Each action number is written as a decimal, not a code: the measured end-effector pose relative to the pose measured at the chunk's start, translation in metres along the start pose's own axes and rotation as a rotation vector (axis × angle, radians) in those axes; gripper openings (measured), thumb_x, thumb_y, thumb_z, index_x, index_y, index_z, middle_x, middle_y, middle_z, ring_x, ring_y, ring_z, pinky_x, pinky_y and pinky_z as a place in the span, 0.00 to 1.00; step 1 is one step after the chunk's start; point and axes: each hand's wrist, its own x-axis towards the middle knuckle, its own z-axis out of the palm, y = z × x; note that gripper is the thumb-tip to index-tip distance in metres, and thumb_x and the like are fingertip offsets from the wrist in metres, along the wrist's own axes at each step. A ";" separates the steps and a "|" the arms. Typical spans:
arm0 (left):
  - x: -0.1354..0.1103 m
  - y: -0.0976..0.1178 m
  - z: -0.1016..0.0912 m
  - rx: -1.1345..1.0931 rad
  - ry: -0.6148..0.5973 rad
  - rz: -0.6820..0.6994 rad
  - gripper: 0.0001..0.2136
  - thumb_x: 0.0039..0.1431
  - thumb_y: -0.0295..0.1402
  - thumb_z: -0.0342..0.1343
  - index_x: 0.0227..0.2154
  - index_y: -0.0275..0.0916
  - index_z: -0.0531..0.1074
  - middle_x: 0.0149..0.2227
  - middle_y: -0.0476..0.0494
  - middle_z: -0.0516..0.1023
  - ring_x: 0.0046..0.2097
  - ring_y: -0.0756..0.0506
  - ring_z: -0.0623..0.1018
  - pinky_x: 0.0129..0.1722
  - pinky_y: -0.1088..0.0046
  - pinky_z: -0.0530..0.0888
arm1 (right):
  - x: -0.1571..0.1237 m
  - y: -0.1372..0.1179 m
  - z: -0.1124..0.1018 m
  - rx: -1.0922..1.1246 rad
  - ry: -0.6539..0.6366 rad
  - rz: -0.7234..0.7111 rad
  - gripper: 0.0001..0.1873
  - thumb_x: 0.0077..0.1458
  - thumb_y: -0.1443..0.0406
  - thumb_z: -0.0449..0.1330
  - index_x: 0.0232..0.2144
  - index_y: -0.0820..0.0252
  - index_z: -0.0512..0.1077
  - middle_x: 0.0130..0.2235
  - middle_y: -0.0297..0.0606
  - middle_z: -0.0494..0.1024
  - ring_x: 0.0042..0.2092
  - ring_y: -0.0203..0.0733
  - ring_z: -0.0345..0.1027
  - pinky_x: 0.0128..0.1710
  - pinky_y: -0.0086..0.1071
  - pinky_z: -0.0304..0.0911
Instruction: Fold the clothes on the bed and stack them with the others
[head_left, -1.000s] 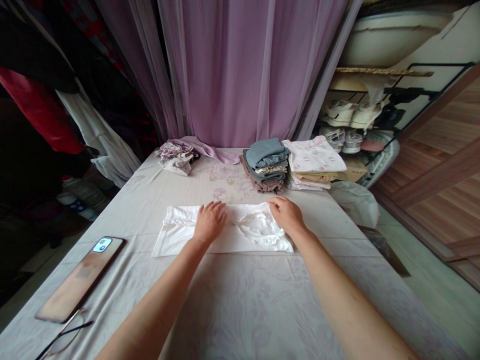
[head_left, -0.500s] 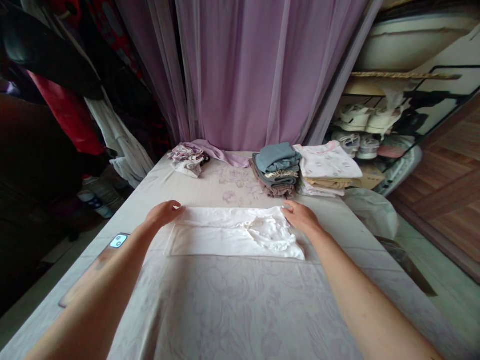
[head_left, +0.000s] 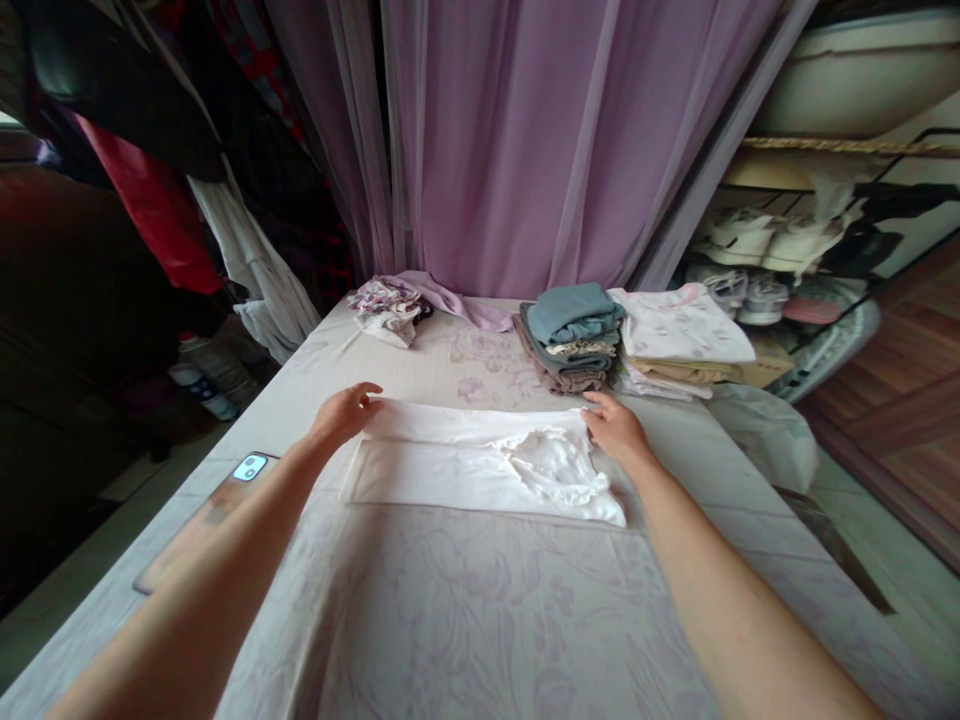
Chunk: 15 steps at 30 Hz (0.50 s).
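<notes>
A white cloth garment (head_left: 465, 470) lies flat and folded on a pale floral bedsheet (head_left: 450, 610), with a crumpled, lacy part at its right. My left hand (head_left: 345, 415) is at its far left corner, fingertips touching the edge. My right hand (head_left: 616, 430) rests at the far right corner, fingers on the fabric. Neither hand visibly grips the cloth.
Folded stacks of blue-grey clothes (head_left: 571, 335) and pale clothes (head_left: 679, 345) sit at the bed's far end, beside a floral bundle (head_left: 386, 310). A phone (head_left: 225, 505) lies under my left forearm. A purple curtain (head_left: 510, 150) hangs behind; a shoe rack (head_left: 765, 250) stands right.
My hands have spread apart from the garment's middle to its two far corners. The cloth's far edge now lies straighter, and my left forearm covers most of the phone. The view has shifted slightly.
</notes>
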 end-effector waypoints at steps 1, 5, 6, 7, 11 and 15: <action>0.000 0.001 0.000 -0.015 0.005 -0.013 0.20 0.61 0.40 0.50 0.54 0.44 0.71 0.42 0.47 0.80 0.39 0.46 0.79 0.37 0.75 0.70 | 0.000 0.002 0.002 0.010 -0.003 0.011 0.23 0.55 0.63 0.56 0.54 0.57 0.70 0.35 0.37 0.81 0.31 0.39 0.70 0.33 0.30 0.62; -0.002 0.002 0.003 -0.045 -0.009 -0.012 0.22 0.61 0.40 0.51 0.56 0.41 0.70 0.42 0.45 0.80 0.42 0.45 0.79 0.41 0.74 0.71 | -0.001 0.005 0.006 -0.004 -0.011 0.028 0.23 0.56 0.60 0.57 0.53 0.61 0.71 0.35 0.39 0.80 0.32 0.39 0.70 0.33 0.30 0.62; -0.003 0.002 0.004 -0.049 -0.015 0.002 0.23 0.60 0.40 0.51 0.57 0.41 0.69 0.42 0.44 0.80 0.43 0.45 0.79 0.42 0.74 0.71 | -0.001 0.005 0.006 -0.004 -0.012 0.024 0.24 0.56 0.58 0.58 0.53 0.61 0.70 0.35 0.39 0.80 0.32 0.39 0.70 0.33 0.30 0.62; -0.004 0.002 0.005 -0.052 -0.023 0.019 0.24 0.60 0.39 0.52 0.58 0.41 0.68 0.43 0.44 0.80 0.43 0.45 0.79 0.42 0.74 0.71 | -0.002 0.004 0.006 -0.005 -0.017 0.019 0.26 0.55 0.57 0.59 0.54 0.61 0.70 0.34 0.39 0.80 0.32 0.39 0.70 0.32 0.29 0.62; -0.003 0.000 0.006 -0.070 -0.038 0.050 0.25 0.55 0.32 0.54 0.58 0.44 0.68 0.42 0.47 0.79 0.41 0.47 0.79 0.41 0.75 0.72 | -0.001 0.002 0.007 -0.017 -0.067 0.016 0.30 0.52 0.61 0.61 0.57 0.62 0.67 0.32 0.36 0.80 0.29 0.38 0.70 0.29 0.28 0.61; 0.000 -0.004 0.008 -0.055 -0.020 0.047 0.25 0.56 0.32 0.53 0.58 0.45 0.68 0.40 0.47 0.79 0.40 0.46 0.79 0.42 0.74 0.72 | -0.001 0.006 0.011 -0.055 -0.050 -0.013 0.28 0.52 0.64 0.61 0.56 0.58 0.68 0.33 0.35 0.81 0.31 0.38 0.72 0.31 0.28 0.63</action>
